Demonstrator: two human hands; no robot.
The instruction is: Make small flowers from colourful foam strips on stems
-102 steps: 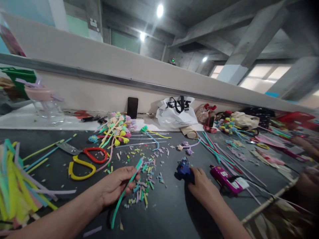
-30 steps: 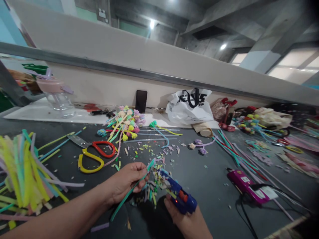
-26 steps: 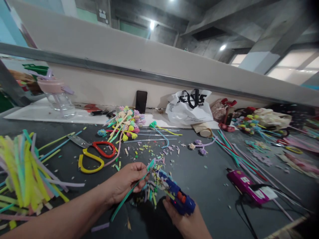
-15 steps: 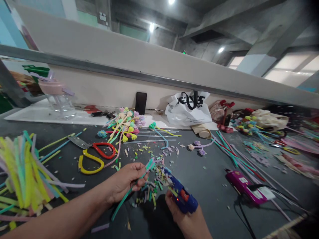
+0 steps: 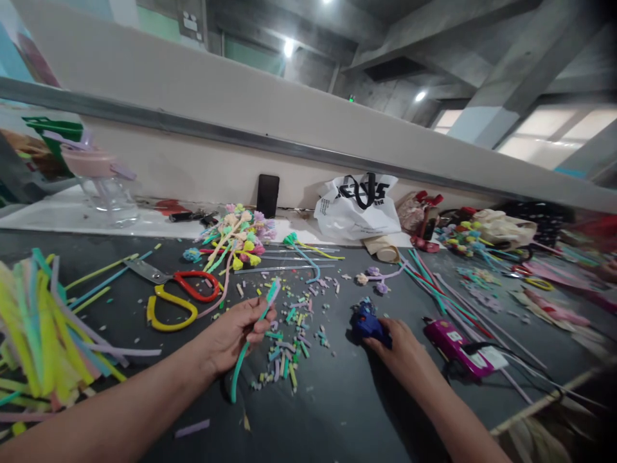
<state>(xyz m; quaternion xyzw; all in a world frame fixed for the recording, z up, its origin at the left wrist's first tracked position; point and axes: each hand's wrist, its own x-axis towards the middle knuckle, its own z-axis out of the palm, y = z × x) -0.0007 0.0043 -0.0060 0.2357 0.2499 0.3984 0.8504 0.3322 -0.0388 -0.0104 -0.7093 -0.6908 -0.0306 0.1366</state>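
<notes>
Between the thumb and fingers of my left hand [image 5: 243, 331] is a teal pipe cleaner [image 5: 241, 366], with a short lilac piece lying against its upper end. My right hand [image 5: 395, 341] is closed around a blue glue gun [image 5: 367, 321], low over the dark table to the right; its nozzle is hard to make out. Cut pipe cleaner bits [image 5: 289, 354] lie scattered between my two hands. Scissors [image 5: 173, 292] with one red and one yellow handle rest left of my left hand, blades apart.
Pipe cleaners [image 5: 53, 328] are heaped at the left. Behind lie fuzzy flowers [image 5: 241, 238], a phone [image 5: 268, 195], a white bag [image 5: 354, 212] and a clear bottle [image 5: 103, 193]. A magenta device [image 5: 456, 347] with cables sits at the right, near long stems [image 5: 448, 289].
My right hand has moved right with the glue gun, away from the pipe cleaner and the cut bits. My left hand has shifted slightly left and up, still holding the pipe cleaner, now more upright.
</notes>
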